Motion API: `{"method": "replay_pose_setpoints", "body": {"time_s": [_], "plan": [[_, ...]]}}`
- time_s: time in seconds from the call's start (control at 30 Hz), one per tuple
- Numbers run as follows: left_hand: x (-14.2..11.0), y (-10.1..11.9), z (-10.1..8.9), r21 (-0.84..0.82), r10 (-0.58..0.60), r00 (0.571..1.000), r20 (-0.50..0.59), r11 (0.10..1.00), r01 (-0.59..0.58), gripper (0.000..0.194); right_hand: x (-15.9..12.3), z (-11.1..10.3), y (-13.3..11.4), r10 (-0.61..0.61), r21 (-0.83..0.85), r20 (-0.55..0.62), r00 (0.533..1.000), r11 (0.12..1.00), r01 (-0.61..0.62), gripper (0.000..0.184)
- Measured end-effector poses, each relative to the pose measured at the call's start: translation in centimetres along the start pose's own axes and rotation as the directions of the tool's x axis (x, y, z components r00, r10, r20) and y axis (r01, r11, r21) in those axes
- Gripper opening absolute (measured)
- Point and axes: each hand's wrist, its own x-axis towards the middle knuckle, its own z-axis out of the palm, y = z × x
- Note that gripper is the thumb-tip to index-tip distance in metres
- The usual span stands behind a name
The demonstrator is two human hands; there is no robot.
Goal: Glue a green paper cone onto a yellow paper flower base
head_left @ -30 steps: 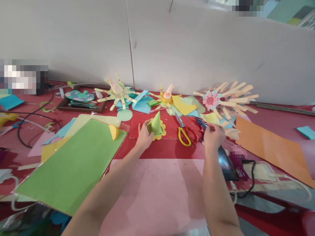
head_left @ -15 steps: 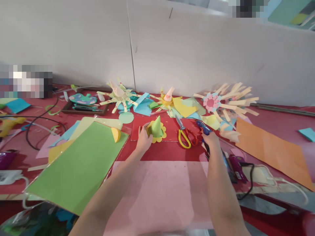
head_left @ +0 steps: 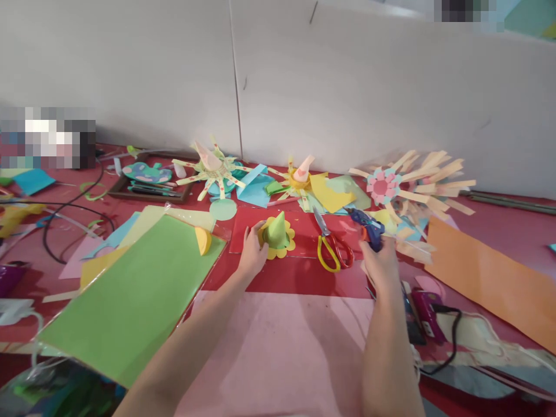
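Note:
My left hand [head_left: 252,253] pinches the base of a green paper cone [head_left: 277,230] that stands on a yellow scalloped paper disc [head_left: 278,249] on a red sheet [head_left: 304,227]. My right hand [head_left: 382,265] is closed around the handle of a blue glue gun [head_left: 367,228], lifted off the table with its nozzle pointing left toward the scissors. Yellow-and-red handled scissors [head_left: 330,249] lie between the two hands.
A large green sheet [head_left: 130,295] lies at left, a pink sheet [head_left: 278,353] in front, an orange sheet [head_left: 490,272] at right. Paper sun and flower crafts [head_left: 408,182] line the wall. A purple glue gun [head_left: 428,310] with a black cable lies by my right wrist.
My right hand has picked the blue glue gun up off the table and raised it. My left hand has stayed on the green cone.

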Motion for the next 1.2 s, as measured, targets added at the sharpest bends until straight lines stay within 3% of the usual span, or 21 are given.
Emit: {"method": "replay_pose_setpoints", "body": {"time_s": [0.2,0.37,0.7,0.93,1.1,1.2], "plan": [[0.0,-0.1,0.0,-0.036,-0.004,1.000,-0.015,0.999,0.003,0.057,-2.2,1.2,-2.7,-0.058,0.160,0.126,0.990,0.986,0.037,0.051],[-0.1,-0.2,0.1,-0.093,-0.018,1.000,-0.006,0.996,0.017,0.057,-3.0,2.4,-3.7,-0.048,0.102,0.045,0.998,0.994,0.043,0.053],[0.2,0.8,-0.5,-0.113,-0.006,0.995,-0.102,0.994,-0.005,0.048,-3.5,5.7,-2.6,-0.080,0.052,-0.100,0.992,0.995,0.085,0.052],[0.0,2.6,-1.0,-0.027,0.109,0.987,-0.120,0.993,-0.113,0.031,-2.7,5.4,-1.6,-0.099,0.075,-0.136,0.986,0.991,0.109,0.039],[1.8,5.5,-1.7,-0.009,0.183,0.979,-0.093,0.983,-0.184,0.038,-2.7,5.5,-1.5,-0.132,0.018,-0.152,0.980,0.991,0.136,0.047],[2.7,5.8,-2.0,-0.021,0.160,0.986,-0.039,0.987,-0.161,0.053,-2.7,5.8,-1.4,-0.136,0.004,-0.140,0.981,0.990,0.138,0.047]]}}
